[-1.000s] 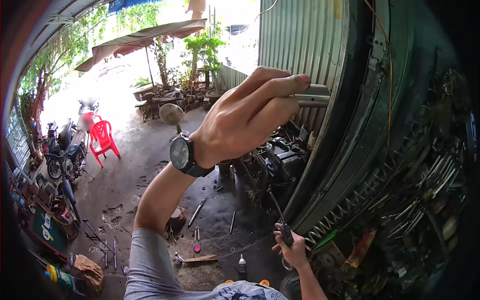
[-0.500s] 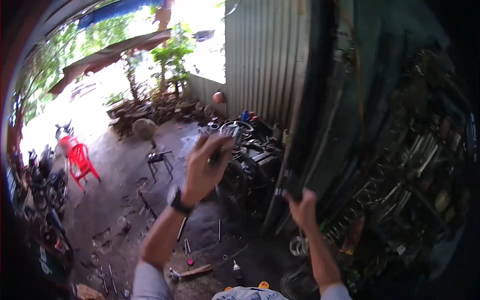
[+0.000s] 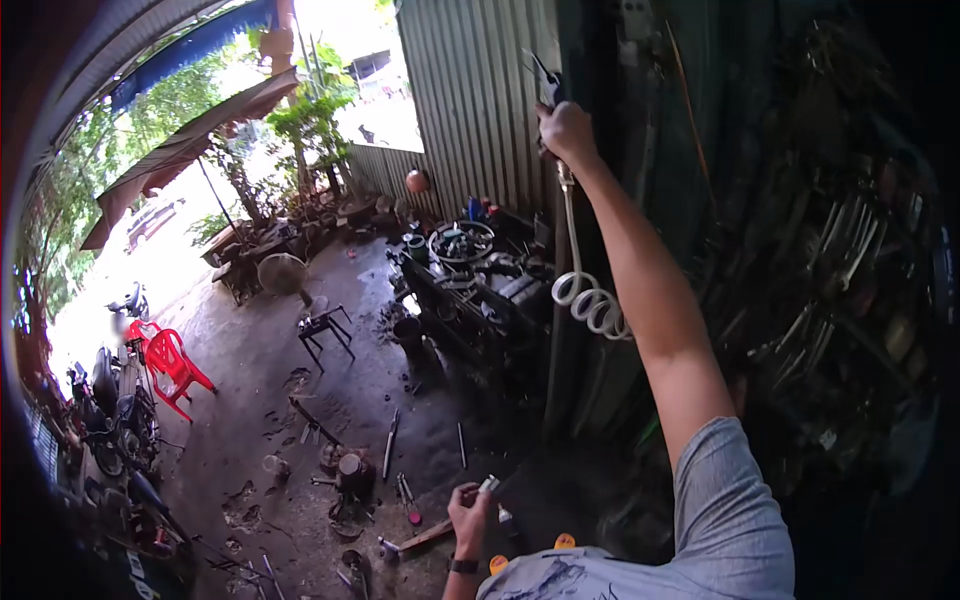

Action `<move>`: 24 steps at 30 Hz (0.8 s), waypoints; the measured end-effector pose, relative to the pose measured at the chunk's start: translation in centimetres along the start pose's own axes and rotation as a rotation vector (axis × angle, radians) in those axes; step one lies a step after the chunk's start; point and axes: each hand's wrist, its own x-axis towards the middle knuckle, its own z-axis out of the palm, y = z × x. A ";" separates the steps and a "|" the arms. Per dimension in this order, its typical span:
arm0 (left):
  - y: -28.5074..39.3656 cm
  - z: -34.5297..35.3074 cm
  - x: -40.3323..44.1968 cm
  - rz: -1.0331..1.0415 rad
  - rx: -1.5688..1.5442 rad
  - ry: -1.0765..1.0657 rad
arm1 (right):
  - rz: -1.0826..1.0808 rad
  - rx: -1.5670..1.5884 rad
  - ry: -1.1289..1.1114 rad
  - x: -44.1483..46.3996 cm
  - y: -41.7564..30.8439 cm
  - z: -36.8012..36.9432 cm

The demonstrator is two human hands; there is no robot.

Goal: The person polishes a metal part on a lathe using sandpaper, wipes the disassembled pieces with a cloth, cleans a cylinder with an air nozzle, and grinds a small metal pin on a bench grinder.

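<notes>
My right hand [image 3: 568,133] is raised on an outstretched arm beside the corrugated metal wall. It is closed around the handle of an air blow gun [image 3: 549,84], whose thin nozzle points up and to the left. From the gun's base hangs a pale coiled air hose [image 3: 590,303], partly hidden behind my forearm. Low in front of my body, my left hand [image 3: 468,518] has its fingers closed on a small silvery metal part [image 3: 489,484]; its exact kind is too small to tell. A dark watch [image 3: 463,566] sits on my left wrist.
On the floor lie a wooden-handled hammer [image 3: 425,537], pink-ended pliers [image 3: 411,502] and metal rods [image 3: 390,443]. Greasy machine parts [image 3: 470,280] are piled by the corrugated wall [image 3: 475,100]. A black stool [image 3: 322,328], red chair [image 3: 175,362] and motorbikes [image 3: 115,420] stand leftward; tools [image 3: 850,235] hang right.
My left hand has dropped from the middle of the view to near my body. My right hand has risen toward the wall top with the blow gun, drawing the hose up.
</notes>
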 end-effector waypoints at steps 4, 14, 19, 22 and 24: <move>0.8 0.8 -1.0 0.106 0.083 0.011 | -0.794 -0.243 0.203 0.4 6.5 2.8; -4.0 6.8 -8.0 -0.114 0.164 -0.449 | 0.304 0.615 -0.753 -50.7 5.5 -22.7; -7.0 9.4 -17.0 -0.151 0.314 -0.905 | 0.676 0.615 -0.599 -70.1 1.7 -40.2; -11.5 8.7 -24.3 -0.262 0.296 -1.120 | 0.759 0.394 -0.672 -77.2 1.3 -47.7; -15.9 7.3 -29.1 -0.311 0.236 -1.211 | 0.813 0.275 -0.794 -80.5 1.0 -52.2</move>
